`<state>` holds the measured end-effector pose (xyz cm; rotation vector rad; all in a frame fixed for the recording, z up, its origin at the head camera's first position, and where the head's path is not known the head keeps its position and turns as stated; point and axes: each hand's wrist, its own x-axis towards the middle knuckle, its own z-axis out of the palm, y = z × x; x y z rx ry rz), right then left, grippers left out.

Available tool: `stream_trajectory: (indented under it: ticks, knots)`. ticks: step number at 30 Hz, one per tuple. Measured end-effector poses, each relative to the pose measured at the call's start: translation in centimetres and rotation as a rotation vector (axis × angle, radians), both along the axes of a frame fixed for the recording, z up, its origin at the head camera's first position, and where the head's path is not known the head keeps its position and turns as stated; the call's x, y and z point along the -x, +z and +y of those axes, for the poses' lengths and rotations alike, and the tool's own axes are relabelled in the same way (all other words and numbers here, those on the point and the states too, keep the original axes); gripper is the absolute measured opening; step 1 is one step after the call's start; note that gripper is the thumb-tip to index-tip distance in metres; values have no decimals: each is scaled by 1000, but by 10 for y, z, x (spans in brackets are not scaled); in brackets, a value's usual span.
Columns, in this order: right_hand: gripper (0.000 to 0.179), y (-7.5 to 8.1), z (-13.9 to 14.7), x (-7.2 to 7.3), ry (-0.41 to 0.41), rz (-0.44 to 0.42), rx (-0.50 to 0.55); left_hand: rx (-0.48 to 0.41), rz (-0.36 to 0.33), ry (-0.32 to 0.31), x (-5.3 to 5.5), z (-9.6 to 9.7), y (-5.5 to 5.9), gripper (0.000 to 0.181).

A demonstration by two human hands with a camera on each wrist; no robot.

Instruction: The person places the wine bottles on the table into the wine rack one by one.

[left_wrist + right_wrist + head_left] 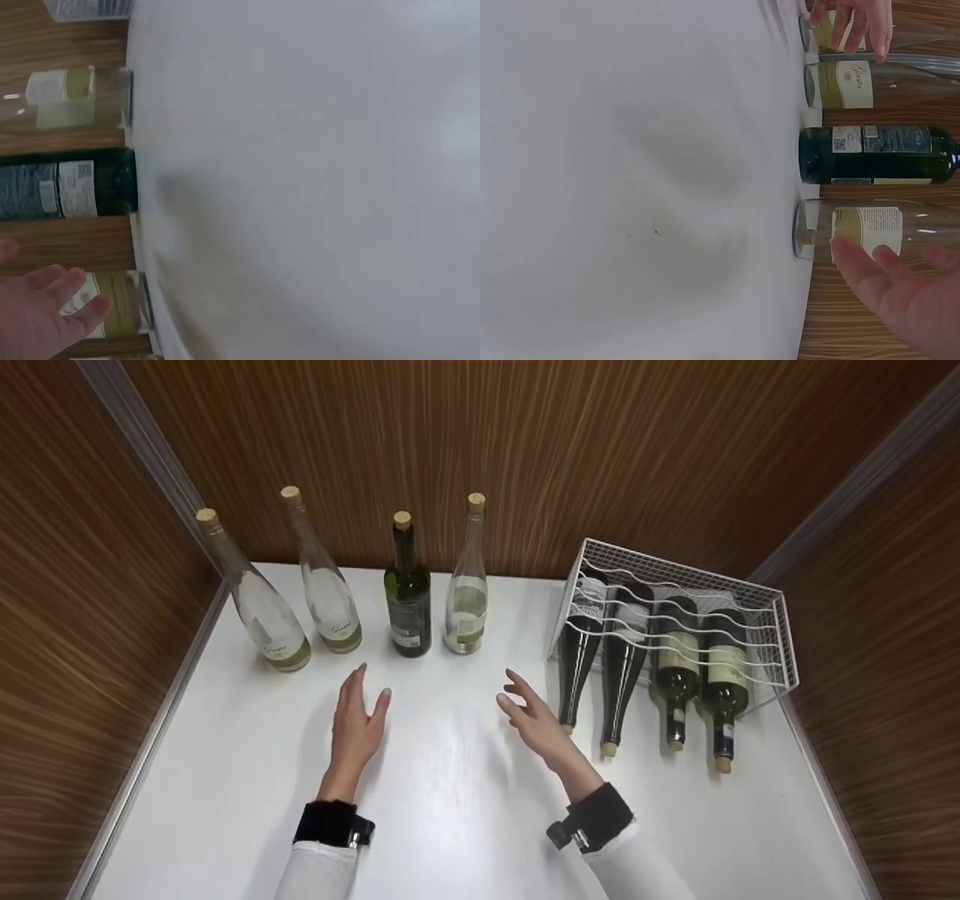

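Nearest, at the lower edge: white sleeves (319, 874), ending at black wrist straps (324, 821), presumably cinched to steady the small wrist cameras (363, 831). Beyond, over the white tabletop (450, 802): left hand (358, 735) and right hand (541, 727), well apart, palms roughly facing. In both, fingers relaxed and spread, thumb set wide, nothing held or touched; a posture apparently suited to receiving something bottle-sized. To the right, lying with necks toward the near edge: two slim dark wine bottles (624, 664) and two pale-labelled green wine bottles (679, 679), side by side in a wavy-barred white wire rack (789, 641), the curves probably meant to check rolling and prevent knocking of glass. Farther back, upright in a loose row before the hands: outermost clear wine bottle (270, 619), second clear wine bottle (331, 600), nearest to the left hand; dark green wine bottle (409, 615); right-end clear wine bottle (468, 607), nearest to the right hand. Set on flat bases, spaced likely for easy grasping; cork-stoppered, presumably against spilling. Farthest: wood-grain panel (525, 450), closing off the back.
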<state>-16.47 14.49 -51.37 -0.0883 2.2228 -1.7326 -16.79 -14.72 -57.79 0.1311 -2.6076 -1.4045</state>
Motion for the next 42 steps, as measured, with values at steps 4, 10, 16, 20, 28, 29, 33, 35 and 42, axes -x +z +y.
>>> stream_trajectory:
  ticks: [4, 10, 16, 20, 28, 29, 33, 35, 42]
  knots:
    - [62, 20, -8, -4, 39, -14, 6, -30, 60, 104, 0, -25, 2, 66]
    - [61, 36, -17, -8, 79, -9, -1, -82, 48, 205, 4, -51, 6, 73]
    - [63, 3, -18, 5, 101, -18, 0, -152, 60, 292, 8, -69, 10, 84]
    - [66, -16, -19, 9, 102, -34, 22, -202, 105, 325, 14, -79, 15, 89]
    - [70, -20, -22, 8, 136, -42, 13, -258, 97, 413, 32, -97, 28, 93]
    - [70, -20, -22, 8, 138, -46, 10, -259, 100, 422, 35, -99, 30, 93]
    - [72, -20, -22, 7, 139, -47, -3, -279, 111, 451, 45, -105, 35, 98]
    - [71, -20, -22, 7, 137, -49, -10, -297, 106, 458, 49, -107, 38, 101]
    - [69, -21, -23, 6, 136, -31, 5, -279, 62, 452, 62, -114, 49, 108]
